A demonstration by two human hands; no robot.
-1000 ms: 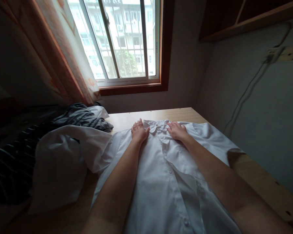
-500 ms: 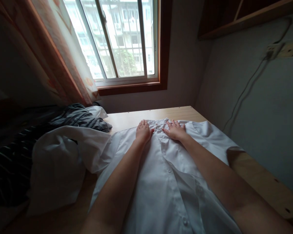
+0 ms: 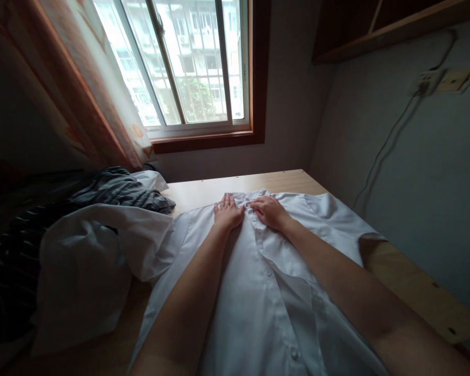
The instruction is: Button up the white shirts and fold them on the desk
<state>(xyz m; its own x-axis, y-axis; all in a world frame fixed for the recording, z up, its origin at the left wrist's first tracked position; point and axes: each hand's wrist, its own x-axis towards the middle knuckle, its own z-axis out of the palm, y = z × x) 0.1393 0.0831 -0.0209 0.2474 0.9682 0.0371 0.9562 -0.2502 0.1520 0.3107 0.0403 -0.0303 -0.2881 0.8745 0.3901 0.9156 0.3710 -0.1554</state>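
Note:
A white button-up shirt lies front side up across the table, its collar at the far end and its button placket running toward me. Beside the collar, my left hand rests on the cloth, fingers apart and thumb toward the placket. My right hand is at the top of the placket with its fingers drawn together on the shirt's edge. What exactly sits between those fingertips is too small to see. One sleeve of the shirt spreads out to the left, bunched and folded.
Dark striped and grey clothes are heaped at the left. The wooden table shows beyond the collar and along the right. A window with a curtain stands behind. A cable hangs on the right wall below a shelf.
My right hand has moved a little left toward the collar opening, and its spread fingers have closed on the cloth. My left hand stays by the collar. The view has shifted slightly.

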